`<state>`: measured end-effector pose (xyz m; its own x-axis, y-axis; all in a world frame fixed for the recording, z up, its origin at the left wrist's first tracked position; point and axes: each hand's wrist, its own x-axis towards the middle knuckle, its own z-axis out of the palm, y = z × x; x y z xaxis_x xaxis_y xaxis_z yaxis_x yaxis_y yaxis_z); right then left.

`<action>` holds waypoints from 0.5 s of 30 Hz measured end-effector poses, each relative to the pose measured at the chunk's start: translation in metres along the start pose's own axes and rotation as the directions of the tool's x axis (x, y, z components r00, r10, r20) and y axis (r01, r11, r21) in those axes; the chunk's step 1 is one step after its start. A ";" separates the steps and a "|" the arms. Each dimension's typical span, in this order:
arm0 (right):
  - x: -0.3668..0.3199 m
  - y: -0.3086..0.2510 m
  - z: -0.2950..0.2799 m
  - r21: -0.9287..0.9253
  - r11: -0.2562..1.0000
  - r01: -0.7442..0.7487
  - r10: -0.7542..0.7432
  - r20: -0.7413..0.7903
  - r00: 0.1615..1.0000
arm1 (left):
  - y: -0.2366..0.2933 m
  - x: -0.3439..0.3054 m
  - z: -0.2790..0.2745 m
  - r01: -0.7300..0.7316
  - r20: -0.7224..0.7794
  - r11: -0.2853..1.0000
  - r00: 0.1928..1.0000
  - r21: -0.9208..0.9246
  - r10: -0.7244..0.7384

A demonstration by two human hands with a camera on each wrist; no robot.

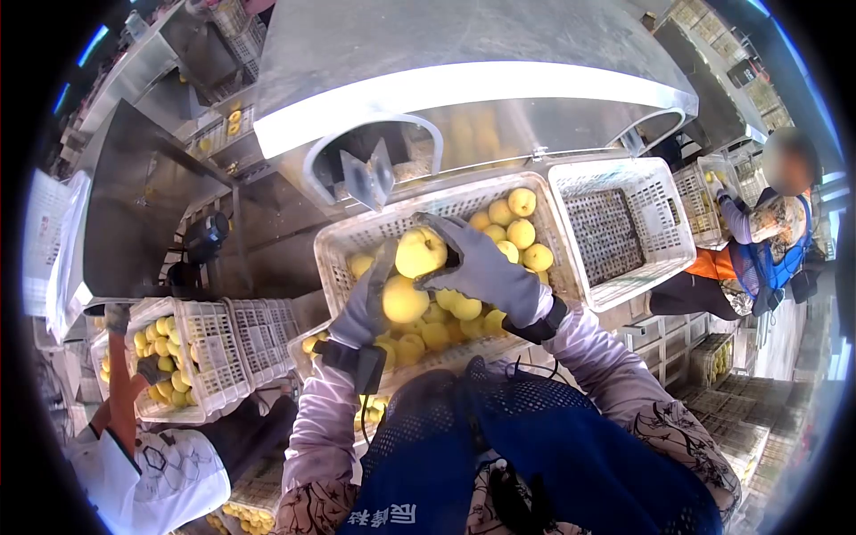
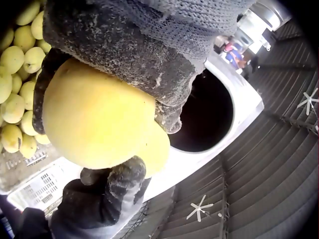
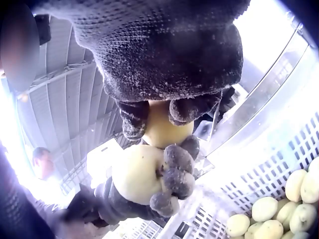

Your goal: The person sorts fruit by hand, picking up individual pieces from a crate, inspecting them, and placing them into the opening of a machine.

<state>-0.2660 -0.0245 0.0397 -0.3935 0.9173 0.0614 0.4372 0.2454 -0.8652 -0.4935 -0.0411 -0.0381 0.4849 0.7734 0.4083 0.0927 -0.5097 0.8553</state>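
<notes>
Both hands wear grey gloves with dark, dusty palms and meet above a crate of yellow fruit [image 1: 434,335]. The left hand [image 1: 364,303] curls round a large yellow fruit [image 1: 404,299], which fills the middle of the left wrist view [image 2: 99,117]. Just above it, the right hand [image 1: 486,267] grips another yellow fruit [image 1: 421,251] between fingers and thumb. In the right wrist view, the right hand [image 3: 164,59] is over its fruit [image 3: 168,128], and the left hand's curled fingers [image 3: 177,174] lie across the other fruit [image 3: 137,174].
An empty white crate [image 1: 615,234] adjoins the fruit crate on the right. Behind both stands a metal table [image 1: 473,45] with curved openings in its front. At the left, another person's hand [image 1: 153,369] reaches into a fruit crate [image 1: 218,357]; a person in a blue vest [image 1: 785,241] stands at the right.
</notes>
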 end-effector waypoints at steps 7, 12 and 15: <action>0.093 -0.001 0.040 -0.112 0.994 0.002 -0.032 -0.272 0.962 | -0.018 -0.014 -0.057 0.401 -0.024 0.666 0.846 -0.628 -0.532; 0.138 0.018 0.059 -0.308 0.951 -0.002 -0.101 -0.316 0.943 | 0.007 -0.060 -0.076 0.440 -0.095 0.858 0.874 -0.263 -0.477; 0.154 0.004 0.053 -0.551 0.833 -0.042 -0.107 -0.236 0.966 | 0.000 -0.092 -0.070 0.376 -0.156 0.864 0.883 -0.334 -0.444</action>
<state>-0.3677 0.1010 0.0195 -0.2357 0.9336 0.2698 0.8269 0.3385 -0.4491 -0.5992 -0.0853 -0.0535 0.2515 0.9674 0.0305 -0.0279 -0.0242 0.9993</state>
